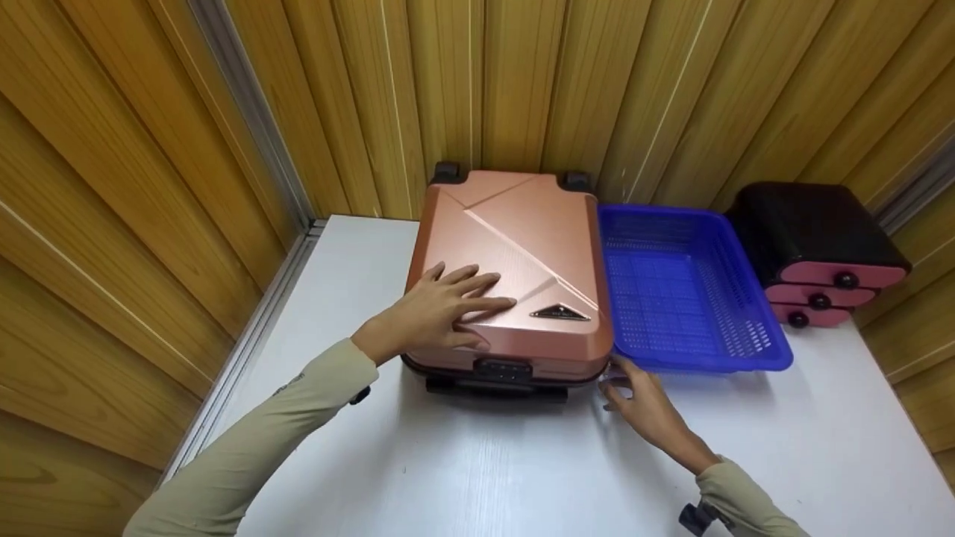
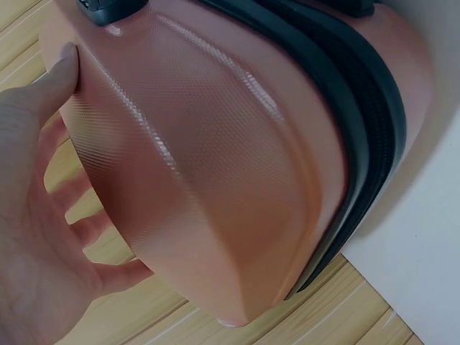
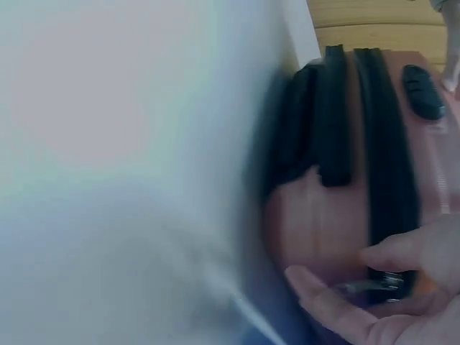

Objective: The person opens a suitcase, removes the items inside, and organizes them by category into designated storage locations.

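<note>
A rose-gold hard-shell suitcase lies flat on the white table, its combination lock and black side handle facing me. My left hand rests on the lid with fingers spread; in the left wrist view its thumb lies on the shell. At the suitcase's near right corner is my right hand, thumb and finger bent and apart. The right wrist view shows a metal zipper pull on the black zipper band, between those digits. I see no pinch on it.
To the suitcase's right, a blue plastic basket stands close against it. Beyond that sits a black box with pink drawers. Wood-patterned walls rise behind and beside the white tabletop.
</note>
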`<state>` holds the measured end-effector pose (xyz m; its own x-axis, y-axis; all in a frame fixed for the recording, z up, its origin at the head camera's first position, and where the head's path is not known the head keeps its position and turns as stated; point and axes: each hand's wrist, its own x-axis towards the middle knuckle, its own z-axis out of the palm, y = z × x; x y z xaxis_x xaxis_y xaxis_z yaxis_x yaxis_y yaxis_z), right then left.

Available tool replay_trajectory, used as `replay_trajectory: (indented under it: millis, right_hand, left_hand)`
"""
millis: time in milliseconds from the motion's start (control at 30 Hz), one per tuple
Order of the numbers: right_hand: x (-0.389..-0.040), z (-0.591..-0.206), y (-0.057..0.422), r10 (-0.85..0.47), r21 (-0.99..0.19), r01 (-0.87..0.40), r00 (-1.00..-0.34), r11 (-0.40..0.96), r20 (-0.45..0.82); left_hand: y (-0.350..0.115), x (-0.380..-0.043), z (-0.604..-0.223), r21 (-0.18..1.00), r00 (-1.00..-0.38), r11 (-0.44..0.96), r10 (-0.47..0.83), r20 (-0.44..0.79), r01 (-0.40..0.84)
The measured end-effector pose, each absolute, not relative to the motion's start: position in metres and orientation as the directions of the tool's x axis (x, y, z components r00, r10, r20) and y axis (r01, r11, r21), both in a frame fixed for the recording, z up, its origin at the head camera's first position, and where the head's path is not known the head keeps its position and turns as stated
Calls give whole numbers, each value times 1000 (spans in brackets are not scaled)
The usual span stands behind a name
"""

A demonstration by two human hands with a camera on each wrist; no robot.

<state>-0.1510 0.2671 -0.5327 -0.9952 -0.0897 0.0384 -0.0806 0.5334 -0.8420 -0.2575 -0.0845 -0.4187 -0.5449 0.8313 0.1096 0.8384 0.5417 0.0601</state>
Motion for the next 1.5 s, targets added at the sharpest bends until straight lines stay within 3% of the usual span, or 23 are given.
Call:
replay_trajectory:
  millis: [200, 433, 633, 933, 1200, 1500]
  right_hand:
    - [-158, -552, 259, 27, -873, -113, -989, 474, 142]
    - [-158, -564, 257, 23, -750, -254, -941, 611, 337]
    - [-149, -561, 265, -86, -651, -353, -910, 673, 405]
    - [-136, -543, 275, -309, -616, -510, -859, 601, 409]
    - [-123, -540, 240, -446, -584, -587, -808, 560, 384]
    - [-143, -552, 181, -565, -363, -759, -647, 541, 511]
  left_hand:
    - [-80, -256, -418, 82, -539, 533, 834, 114, 842]
    - [-83, -254, -417, 121, -547, 535, 829, 119, 836]
    - [-86, -257, -416, 159, -549, 529, 824, 139, 834]
    - [-84, -256, -419, 181, -559, 532, 811, 170, 827]
    - [-78, -251, -418, 174, -555, 529, 815, 168, 830]
    - [-78, -251, -421, 189, -581, 554, 799, 155, 811]
